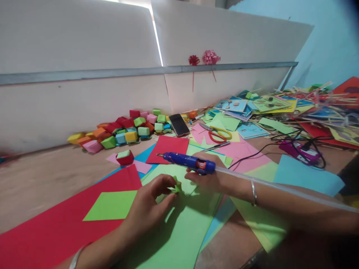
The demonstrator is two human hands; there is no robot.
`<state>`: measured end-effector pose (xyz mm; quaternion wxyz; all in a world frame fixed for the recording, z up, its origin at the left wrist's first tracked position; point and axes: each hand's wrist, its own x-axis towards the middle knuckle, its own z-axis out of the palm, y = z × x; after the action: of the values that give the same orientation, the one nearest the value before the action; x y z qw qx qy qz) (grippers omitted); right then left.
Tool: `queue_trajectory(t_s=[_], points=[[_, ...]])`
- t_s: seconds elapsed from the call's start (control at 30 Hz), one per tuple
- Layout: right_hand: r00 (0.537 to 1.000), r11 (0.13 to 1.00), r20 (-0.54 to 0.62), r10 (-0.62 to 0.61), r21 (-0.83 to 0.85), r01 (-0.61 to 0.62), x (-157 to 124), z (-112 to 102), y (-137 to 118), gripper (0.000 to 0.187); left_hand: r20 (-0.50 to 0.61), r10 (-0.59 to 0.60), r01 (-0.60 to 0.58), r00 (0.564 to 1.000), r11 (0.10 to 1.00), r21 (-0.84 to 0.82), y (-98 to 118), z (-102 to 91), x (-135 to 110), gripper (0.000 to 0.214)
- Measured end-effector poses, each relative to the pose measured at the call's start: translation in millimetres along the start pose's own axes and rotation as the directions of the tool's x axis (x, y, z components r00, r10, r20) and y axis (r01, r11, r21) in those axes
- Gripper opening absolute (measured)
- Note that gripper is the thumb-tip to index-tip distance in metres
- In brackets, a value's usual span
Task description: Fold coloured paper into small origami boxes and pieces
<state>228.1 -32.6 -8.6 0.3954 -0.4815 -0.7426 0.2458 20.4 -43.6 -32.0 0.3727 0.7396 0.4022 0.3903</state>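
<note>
My left hand (153,203) pinches a small folded green paper piece (177,188) over a large light-green sheet (179,228). My right hand (209,177) grips a blue glue gun (188,162), its nozzle pointing left, just above and beside the green piece. A long clear glue stick (280,188) runs back from the gun along my right forearm. Both wrists wear silver bangles.
Colored paper sheets cover the wooden table: red (56,224), blue (305,175), pink (241,153). A pile of folded paper cubes (123,132) lies at the back, a phone (179,124), red-and-yellow scissors (220,134), a purple device with black cables (301,151), and card stacks (280,108) at right.
</note>
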Motion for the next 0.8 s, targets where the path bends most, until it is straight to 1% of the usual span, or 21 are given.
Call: queue_trajectory(t_s=[0.07,0.1,0.13,0.2,0.3,0.33,0.4,0.47,0.6,0.8], points=[[0.991,0.992,-0.051,-0.121,-0.044,0.119,4,-9,2,0.02,-0.063,-0.067,0.063,0.996,0.996,-0.062,-4,-3.1,4,0.014],[0.985,0.985,-0.063,-0.163,-0.069,0.158,6,-13,2,0.022,-0.095,-0.093,0.086,0.991,0.994,-0.069,-6,-5.2,7,0.017],[0.982,0.98,-0.061,-0.179,-0.096,0.173,7,-17,2,0.023,-0.123,-0.108,0.101,0.986,0.993,-0.064,-9,-7.5,10,0.02],[0.991,0.977,-0.002,-0.136,-0.165,0.134,9,-23,1,0.023,-0.168,-0.116,0.112,0.979,0.993,-0.033,-16,-12.6,16,0.024],[0.994,0.944,0.106,-0.015,-0.327,0.049,10,-25,-1,0.024,-0.218,-0.087,0.097,0.972,0.995,0.033,-24,-19.2,22,0.026],[0.993,0.926,0.121,0.011,-0.375,0.035,10,-24,-2,0.024,-0.231,-0.07,0.085,0.97,0.995,0.059,-26,-20.6,23,0.026],[0.993,0.901,0.114,0.042,-0.434,0.012,11,-23,-2,0.025,-0.249,-0.03,0.058,0.968,0.993,0.106,-28,-22.0,23,0.026],[0.993,0.895,0.093,0.068,-0.447,-0.02,11,-22,-2,0.024,-0.255,0.007,0.03,0.967,0.989,0.144,-28,-21.9,22,0.025],[0.992,0.908,0.067,0.106,-0.412,-0.069,11,-22,-4,0.021,-0.251,0.058,-0.009,0.966,0.981,0.192,-27,-21.2,21,0.023],[0.995,0.909,0.075,0.06,-0.416,-0.023,11,-20,-5,0.021,-0.249,0.1,-0.04,0.963,0.972,0.232,-28,-22.0,21,0.022]])
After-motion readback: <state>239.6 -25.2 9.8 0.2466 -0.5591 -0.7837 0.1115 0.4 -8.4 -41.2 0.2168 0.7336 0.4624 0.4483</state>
